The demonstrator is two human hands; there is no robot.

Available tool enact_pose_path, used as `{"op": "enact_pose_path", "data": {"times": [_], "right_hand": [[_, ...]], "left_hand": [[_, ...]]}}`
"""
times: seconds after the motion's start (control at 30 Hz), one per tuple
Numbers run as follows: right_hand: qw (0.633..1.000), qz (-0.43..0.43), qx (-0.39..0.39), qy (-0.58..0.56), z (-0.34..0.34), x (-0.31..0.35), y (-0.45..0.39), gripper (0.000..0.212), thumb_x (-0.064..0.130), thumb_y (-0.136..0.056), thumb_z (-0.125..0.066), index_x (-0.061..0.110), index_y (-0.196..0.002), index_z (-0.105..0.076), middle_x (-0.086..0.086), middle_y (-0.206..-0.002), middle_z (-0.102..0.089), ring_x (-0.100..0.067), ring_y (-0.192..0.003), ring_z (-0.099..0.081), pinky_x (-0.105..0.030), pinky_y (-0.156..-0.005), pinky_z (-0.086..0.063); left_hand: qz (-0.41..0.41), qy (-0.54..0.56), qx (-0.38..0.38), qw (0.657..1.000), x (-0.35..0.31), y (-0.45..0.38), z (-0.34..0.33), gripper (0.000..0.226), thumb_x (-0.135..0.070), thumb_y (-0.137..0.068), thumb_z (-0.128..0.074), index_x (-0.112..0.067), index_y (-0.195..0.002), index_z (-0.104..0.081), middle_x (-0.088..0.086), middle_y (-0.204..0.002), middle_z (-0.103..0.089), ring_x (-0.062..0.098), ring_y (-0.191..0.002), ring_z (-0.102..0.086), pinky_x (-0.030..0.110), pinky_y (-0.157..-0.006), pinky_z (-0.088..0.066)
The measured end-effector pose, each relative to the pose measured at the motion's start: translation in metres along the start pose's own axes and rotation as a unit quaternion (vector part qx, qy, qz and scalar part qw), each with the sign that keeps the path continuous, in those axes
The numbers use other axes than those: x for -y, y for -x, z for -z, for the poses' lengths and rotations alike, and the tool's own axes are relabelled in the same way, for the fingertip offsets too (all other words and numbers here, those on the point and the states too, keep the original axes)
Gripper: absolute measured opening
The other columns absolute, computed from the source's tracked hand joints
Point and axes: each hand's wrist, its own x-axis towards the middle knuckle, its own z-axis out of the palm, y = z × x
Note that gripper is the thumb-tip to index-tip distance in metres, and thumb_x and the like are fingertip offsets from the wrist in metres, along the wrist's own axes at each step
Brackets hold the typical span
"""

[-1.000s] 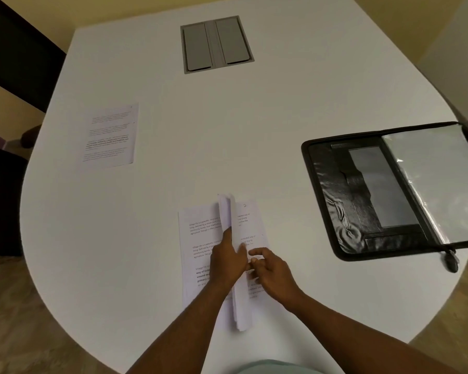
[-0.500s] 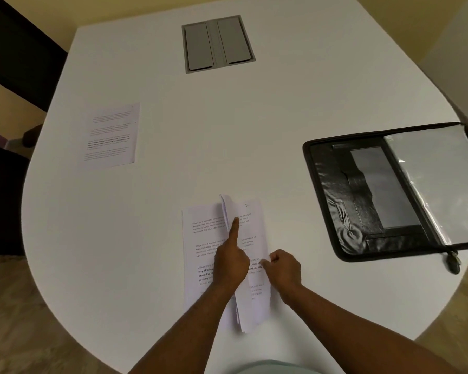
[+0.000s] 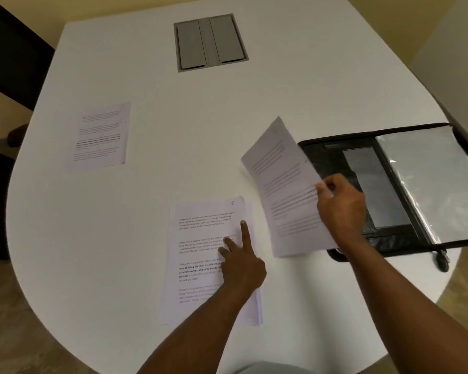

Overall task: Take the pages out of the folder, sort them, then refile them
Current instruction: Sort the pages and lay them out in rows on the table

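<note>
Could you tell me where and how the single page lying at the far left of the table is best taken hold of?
The single page lies flat on the white table, apart from everything. Probably pinch its near right corner, approaching from the person's side, sliding a fingertip under the edge.

Both forearms [image 3: 189, 330] are showing bare to the frame's edge, no sleeves reaching them. A pale grey-green garment [image 3: 270, 369] is peeking in at the bottom. Nothing is being worn on either wrist.

One stack [image 3: 200, 255], two loose pages [image 3: 102, 134] [image 3: 284, 190], one folder [image 3: 335, 157], two hands [image 3: 242, 265] [image 3: 341, 209].
</note>
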Motion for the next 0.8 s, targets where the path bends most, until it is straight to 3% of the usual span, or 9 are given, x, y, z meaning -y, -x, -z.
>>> {"op": "enact_pose_path", "data": {"times": [0.17,0.23,0.3,0.37,0.43,0.5,0.53,0.67,0.8], "right_hand": [[0.997,-0.002,-0.025,-0.075,0.013,0.024,-0.02,0.012,0.033,-0.095,-0.06,0.023,-0.091,-0.059,0.008,-0.085,-0.067,-0.007,-0.073,-0.065,-0.021,-0.059,-0.05],[0.991,-0.029,-0.013,-0.13,0.011,0.034,-0.024,0.011,0.033,-0.093,-0.063,0.024,-0.09,-0.059,0.008,-0.085,-0.069,-0.006,-0.074,-0.067,-0.021,-0.06,-0.051],[0.981,-0.065,0.006,-0.184,0.007,0.045,-0.028,0.011,0.032,-0.093,-0.064,0.022,-0.089,-0.06,0.008,-0.084,-0.07,-0.006,-0.072,-0.068,-0.019,-0.058,-0.049],[0.966,-0.1,0.03,-0.235,-0.001,0.055,-0.034,0.012,0.029,-0.093,-0.065,0.022,-0.084,-0.06,0.006,-0.083,-0.07,-0.007,-0.07,-0.068,-0.019,-0.058,-0.049],[0.952,-0.127,0.056,-0.274,-0.015,0.064,-0.042,0.013,0.027,-0.092,-0.066,0.021,-0.081,-0.062,0.004,-0.084,-0.071,-0.01,-0.071,-0.068,-0.022,-0.061,-0.053],[0.941,-0.146,0.082,-0.295,-0.033,0.074,-0.051,0.014,0.024,-0.091,-0.068,0.019,-0.079,-0.063,0.002,-0.085,-0.071,-0.013,-0.072,-0.067,-0.026,-0.064,-0.055],[0.935,-0.155,0.095,-0.304,-0.044,0.08,-0.056,0.015,0.023,-0.091,-0.068,0.018,-0.078,-0.064,0.001,-0.085,-0.071,-0.014,-0.072,-0.067,-0.027,-0.065,-0.055],[0.927,-0.165,0.144,-0.303,-0.093,0.104,-0.076,0.017,0.023,-0.09,-0.069,0.016,-0.075,-0.064,-0.004,-0.087,-0.072,-0.02,-0.076,-0.067,-0.032,-0.072,-0.057],[0.932,-0.148,0.169,-0.285,-0.146,0.129,-0.098,0.015,0.022,-0.091,-0.067,0.015,-0.078,-0.066,-0.003,-0.088,-0.071,-0.019,-0.078,-0.066,-0.03,-0.072,-0.054]], "left_hand": [[0.009,-0.022,0.051,0.998,0.001,-0.001,-0.001,0.082,-0.051,-0.098,-0.036,-0.013,-0.152,0.012,0.025,-0.157,0.012,0.045,-0.144,-0.002,0.052,-0.11,-0.029],[0.006,0.017,0.017,1.0,0.005,-0.002,0.013,0.07,-0.046,-0.099,-0.035,-0.011,-0.153,-0.008,0.019,-0.158,-0.01,0.038,-0.142,-0.02,0.047,-0.107,-0.034],[0.008,0.134,-0.086,0.987,0.016,-0.008,0.031,0.054,-0.04,-0.1,-0.038,-0.014,-0.146,-0.034,0.009,-0.148,-0.04,0.029,-0.132,-0.041,0.039,-0.102,-0.039],[0.04,0.313,-0.143,0.938,0.03,-0.02,0.056,0.044,-0.041,-0.101,-0.039,-0.016,-0.135,-0.052,0.004,-0.135,-0.056,0.026,-0.124,-0.052,0.034,-0.101,-0.041],[0.073,0.541,-0.112,0.83,0.043,-0.034,0.088,0.047,-0.048,-0.1,-0.039,-0.016,-0.127,-0.058,0.003,-0.122,-0.064,0.026,-0.116,-0.059,0.037,-0.099,-0.047],[0.083,0.676,-0.059,0.73,0.057,-0.049,0.119,0.049,-0.055,-0.097,-0.039,-0.018,-0.122,-0.059,0.002,-0.11,-0.067,0.025,-0.103,-0.064,0.039,-0.085,-0.054],[0.072,0.686,-0.051,0.722,0.065,-0.055,0.133,0.046,-0.055,-0.096,-0.042,-0.02,-0.12,-0.059,0.003,-0.108,-0.068,0.025,-0.1,-0.066,0.039,-0.082,-0.055],[0.036,0.625,-0.108,0.772,0.096,-0.083,0.168,0.031,-0.025,-0.09,-0.067,-0.027,-0.12,-0.059,0.006,-0.11,-0.07,0.022,-0.1,-0.067,0.039,-0.087,-0.056],[0.009,0.589,-0.162,0.792,0.117,-0.116,0.191,0.037,-0.005,-0.09,-0.063,-0.03,-0.117,-0.061,-0.001,-0.101,-0.069,0.008,-0.082,-0.063,0.022,-0.069,-0.049]]}}
